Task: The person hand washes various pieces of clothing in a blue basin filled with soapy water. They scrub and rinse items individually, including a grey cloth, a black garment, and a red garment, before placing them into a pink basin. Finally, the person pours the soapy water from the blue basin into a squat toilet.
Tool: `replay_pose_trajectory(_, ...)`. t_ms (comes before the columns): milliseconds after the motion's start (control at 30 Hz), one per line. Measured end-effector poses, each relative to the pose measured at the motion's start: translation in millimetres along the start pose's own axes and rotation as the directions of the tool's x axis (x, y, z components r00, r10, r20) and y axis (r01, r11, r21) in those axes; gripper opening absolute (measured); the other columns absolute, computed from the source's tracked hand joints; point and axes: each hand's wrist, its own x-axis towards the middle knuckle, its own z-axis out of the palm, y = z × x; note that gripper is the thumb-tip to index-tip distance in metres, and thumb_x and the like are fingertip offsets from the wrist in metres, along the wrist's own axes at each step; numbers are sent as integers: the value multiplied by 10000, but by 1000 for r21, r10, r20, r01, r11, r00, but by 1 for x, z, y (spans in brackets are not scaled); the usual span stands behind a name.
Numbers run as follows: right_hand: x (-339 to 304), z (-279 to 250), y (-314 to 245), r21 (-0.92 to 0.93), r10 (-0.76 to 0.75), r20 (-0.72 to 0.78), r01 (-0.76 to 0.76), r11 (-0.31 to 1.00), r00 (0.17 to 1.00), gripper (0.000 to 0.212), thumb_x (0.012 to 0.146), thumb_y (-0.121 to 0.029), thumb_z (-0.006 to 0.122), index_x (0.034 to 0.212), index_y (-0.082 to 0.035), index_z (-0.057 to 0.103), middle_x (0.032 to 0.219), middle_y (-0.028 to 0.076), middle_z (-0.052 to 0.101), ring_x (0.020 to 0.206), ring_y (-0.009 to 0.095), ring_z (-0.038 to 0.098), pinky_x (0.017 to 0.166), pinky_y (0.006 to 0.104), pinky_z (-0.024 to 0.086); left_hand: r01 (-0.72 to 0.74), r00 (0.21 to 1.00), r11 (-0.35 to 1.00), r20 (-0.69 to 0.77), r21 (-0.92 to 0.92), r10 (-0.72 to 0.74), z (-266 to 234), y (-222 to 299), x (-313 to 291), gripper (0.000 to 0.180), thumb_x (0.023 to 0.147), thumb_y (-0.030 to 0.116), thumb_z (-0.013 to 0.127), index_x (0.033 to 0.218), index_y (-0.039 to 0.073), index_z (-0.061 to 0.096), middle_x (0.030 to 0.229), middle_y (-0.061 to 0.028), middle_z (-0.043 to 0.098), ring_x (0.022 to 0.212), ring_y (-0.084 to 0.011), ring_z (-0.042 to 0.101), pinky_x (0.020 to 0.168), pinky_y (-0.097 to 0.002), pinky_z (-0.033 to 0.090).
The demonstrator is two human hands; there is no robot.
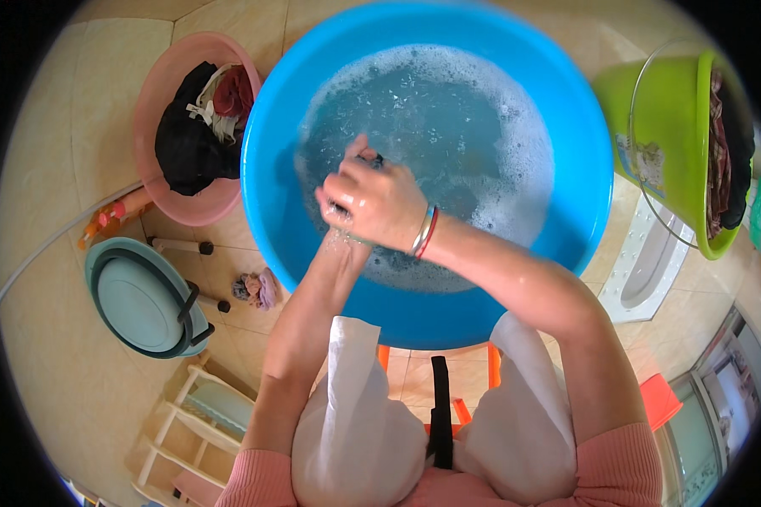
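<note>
Both hands meet over the left part of a large blue basin (pixel 588 127) holding sudsy, greyish water (pixel 431 118). My right hand (pixel 385 203), wet and with bracelets at its wrist, is closed and lies across my left hand (pixel 344 238). Small dark patches, perhaps wet cloth, show between the fingers, but the thing in the grip is mostly hidden. The right hand covers most of my left hand, so its fingers are hard to make out. White foam (pixel 516 169) rings the water, thickest along the right side.
A pink basin (pixel 190 209) with dark, white and red clothes (pixel 186 139) stands left. Below it are a grey-green tub (pixel 144 304) and a wooden rack (pixel 156 448). Right are a green bucket (pixel 668 127) with clothes and a white squat toilet (pixel 643 262).
</note>
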Motion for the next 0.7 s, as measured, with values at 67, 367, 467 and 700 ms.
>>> replay_pose_trajectory(67, 6, -1, 25, 40, 245, 112, -251, 967, 963, 170, 837, -282, 619, 765, -128, 629, 763, 101, 640, 647, 268, 662, 541, 386, 538, 5, 1000, 994, 14, 105, -7, -14, -1, 6, 333, 983, 459, 451, 990, 138, 538, 790, -29, 596, 605, -154, 536, 425, -304, 376)
replay_pose_trajectory(367, -50, -19, 135, -388, 561, 97, -487, 782, 822, 244, 948, -305, 532, 1114, -133, 580, 1052, 148, 614, 826, 361, 654, 666, 441, 554, -28, 1000, 927, 20, 373, 22, -47, 27, 48, 457, 1032, 374, 403, 1418, 129, 400, 1398, -76, 467, 1292, -263, 433, 1082, -503, 323)
replay_pose_trajectory(467, -71, -26, 122, -423, 372, 459, -170, 890, 807, 270, 961, -247, 519, 1186, -100, 547, 1183, 181, 522, 911, 352, 630, 675, 447, 565, -87, 996, 884, 22, 459, 87, -60, 25, 46, 488, 1033, 391, 393, 1451, 144, 340, 1455, -69, 390, 1314, -289, 400, 1079, -560, 317)
replay_pose_trajectory(700, -35, -15, 29, 123, 275, 247, -311, 942, 929, 113, 852, -146, 577, 942, -107, 634, 1024, 55, 546, 1085, 275, 507, 795, 403, 522, 181, 944, 943, 220, 280, -247, -66, 33, 65, 436, 979, 325, 547, 1299, 35, 488, 1288, -144, 524, 1164, -281, 507, 970, -449, 460)
